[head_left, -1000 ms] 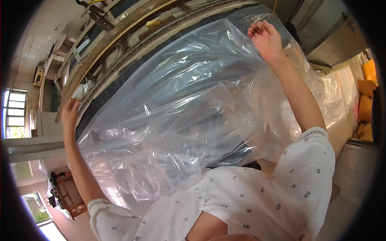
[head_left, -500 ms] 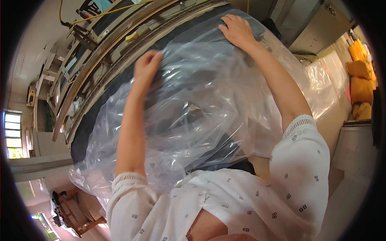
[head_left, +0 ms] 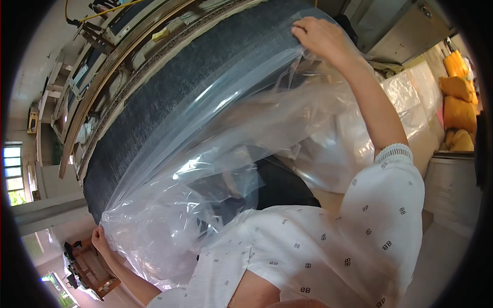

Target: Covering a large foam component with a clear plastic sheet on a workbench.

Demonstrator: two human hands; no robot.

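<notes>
Your clear plastic sheet (head_left: pixel 215 154) is veiling much of what lies under it, and your white patterned shirt (head_left: pixel 328 246) is blocking the sheet's near edge. Your left hand (head_left: pixel 98 240) is sitting low at the left, pinching the sheet's bunched corner, though its fingertips are hard to make out against the folds. Your right hand (head_left: pixel 321 36) is curling its fingers over the sheet's top edge, gripping it. The sheet is draping over the long dark mat (head_left: pixel 169 102), stretching diagonally from lower left to upper right, along the mat's long axis.
</notes>
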